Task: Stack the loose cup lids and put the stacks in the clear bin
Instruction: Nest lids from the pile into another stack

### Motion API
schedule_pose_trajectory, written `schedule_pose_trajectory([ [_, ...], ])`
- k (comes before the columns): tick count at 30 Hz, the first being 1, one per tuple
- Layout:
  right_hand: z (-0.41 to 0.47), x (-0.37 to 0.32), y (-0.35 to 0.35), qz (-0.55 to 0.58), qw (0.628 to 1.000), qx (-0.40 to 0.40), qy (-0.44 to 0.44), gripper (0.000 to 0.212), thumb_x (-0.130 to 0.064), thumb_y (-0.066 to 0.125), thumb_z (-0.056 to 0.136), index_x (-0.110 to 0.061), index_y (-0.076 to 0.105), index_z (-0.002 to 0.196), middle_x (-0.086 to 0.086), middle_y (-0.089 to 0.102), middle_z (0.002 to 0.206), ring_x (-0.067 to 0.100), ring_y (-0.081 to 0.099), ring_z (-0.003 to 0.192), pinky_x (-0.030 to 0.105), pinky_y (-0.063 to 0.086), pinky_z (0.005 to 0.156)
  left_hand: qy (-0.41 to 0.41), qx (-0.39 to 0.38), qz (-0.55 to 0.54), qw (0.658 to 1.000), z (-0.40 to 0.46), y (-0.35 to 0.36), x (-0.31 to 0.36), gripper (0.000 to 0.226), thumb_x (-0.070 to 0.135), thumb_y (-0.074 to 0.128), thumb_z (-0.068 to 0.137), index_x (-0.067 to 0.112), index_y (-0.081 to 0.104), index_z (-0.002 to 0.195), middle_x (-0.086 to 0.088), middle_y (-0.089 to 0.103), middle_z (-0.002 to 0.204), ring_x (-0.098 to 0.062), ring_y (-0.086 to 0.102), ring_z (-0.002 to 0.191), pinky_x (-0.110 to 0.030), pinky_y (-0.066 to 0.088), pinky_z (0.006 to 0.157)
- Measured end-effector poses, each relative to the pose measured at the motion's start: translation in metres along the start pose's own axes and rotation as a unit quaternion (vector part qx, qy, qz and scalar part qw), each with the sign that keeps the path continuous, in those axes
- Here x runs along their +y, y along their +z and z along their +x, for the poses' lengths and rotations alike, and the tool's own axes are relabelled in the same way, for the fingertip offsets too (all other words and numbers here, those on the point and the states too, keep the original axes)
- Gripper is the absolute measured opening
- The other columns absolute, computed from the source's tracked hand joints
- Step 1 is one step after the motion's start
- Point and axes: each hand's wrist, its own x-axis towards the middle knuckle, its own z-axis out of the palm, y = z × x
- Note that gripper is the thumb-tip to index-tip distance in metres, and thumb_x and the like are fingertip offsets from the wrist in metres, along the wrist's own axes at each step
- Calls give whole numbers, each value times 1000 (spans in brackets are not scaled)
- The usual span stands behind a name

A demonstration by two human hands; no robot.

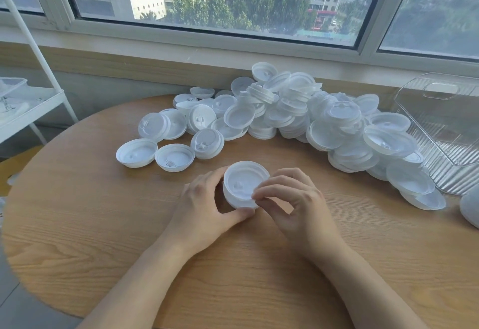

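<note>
Between both hands, round translucent lid stack (243, 186)

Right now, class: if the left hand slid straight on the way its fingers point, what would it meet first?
The left hand already grips the lid stack; beyond that, probably the heap of loose lids, though depth is unclear.

A short stack of lids (243, 186) stands on the table (103, 225), near centre, between the left hand (204, 209) and right hand (293, 206); the loose lid pile (298, 118) lies behind it; the clear bin (445, 126) sits far right, touching the pile.
</note>
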Motion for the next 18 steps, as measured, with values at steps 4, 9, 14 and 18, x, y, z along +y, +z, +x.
schedule_pose_trajectory([
  [4, 1, 1, 5, -21, 1000, -13, -13, 6, -24, 80, 90, -29, 80, 94, -23, 73, 101, 7, 59, 109, 38, 45, 95, -2, 10, -13, 1000, 4, 3, -6, 87, 69, 86, 66, 47, 52, 143, 36, 57, 130, 2, 53, 129, -42, 45, 113],
  [9, 4, -3, 1, 5, 999, -18, 31, 21, -36, 74, 94, -29, 78, 113, -18, 67, 118, 13, 57, 121, 37, 45, 104, -18, -3, -22, 1000, 7, 4, -11, 106, 83, 81, 59, 41, 47, 151, 23, 57, 139, -1, 52, 132, -43, 44, 115],
  [14, 4, 2, 5, -20, 990, -67, 120, 56, -57, 54, 98, -27, 60, 145, -16, 55, 139, 4, 45, 134, 28, 36, 115, -24, -12, -36, 999, 6, 2, -9, 104, 93, 67, 61, 44, 46, 151, 25, 55, 142, 0, 50, 134, -42, 42, 117],
  [18, 3, 4, 5, -28, 985, -94, 140, 61, -60, 48, 99, -27, 55, 150, -18, 52, 142, 1, 41, 135, 21, 30, 116, -29, -10, -36, 999, 4, 0, -6, 100, 95, 62, 65, 43, 50, 149, 25, 55, 139, -2, 51, 134, -42, 42, 117],
])
